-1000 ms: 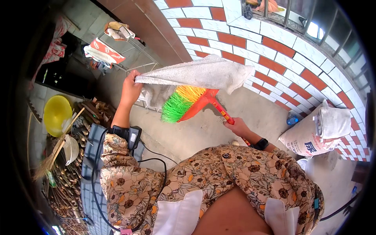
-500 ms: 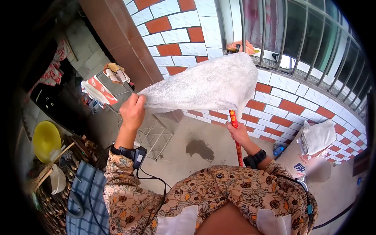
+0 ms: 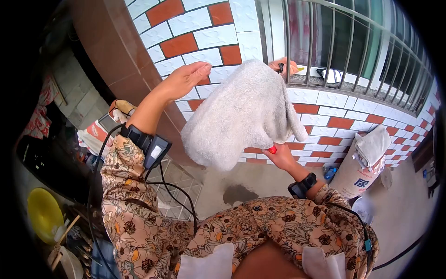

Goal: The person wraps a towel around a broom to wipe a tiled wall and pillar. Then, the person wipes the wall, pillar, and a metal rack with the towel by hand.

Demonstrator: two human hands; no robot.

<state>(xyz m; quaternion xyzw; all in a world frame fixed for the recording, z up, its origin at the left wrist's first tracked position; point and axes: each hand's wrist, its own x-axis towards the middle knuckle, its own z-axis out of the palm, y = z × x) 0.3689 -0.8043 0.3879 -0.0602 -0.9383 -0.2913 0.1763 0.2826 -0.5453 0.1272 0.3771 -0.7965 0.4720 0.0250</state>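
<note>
A greyish-white towel hangs in folds over the top of a red stick, most of which is hidden. My right hand is wrapped round the stick just below the cloth. Raised up and to the left of the towel, my left hand has its fingers stretched out, apart from the cloth and holding nothing. A black strap with a small device sits on my left wrist, and another black band on the right.
Ahead is a tiled wall with a barred window; an orange cloth lies on its sill. A white sack with a folded towel stands right. At left are a metal rack and a yellow basin.
My left hand has let go of the towel's corner and moved up. The towel's left side has dropped and now hangs loosely. My right hand still grips the stick.
</note>
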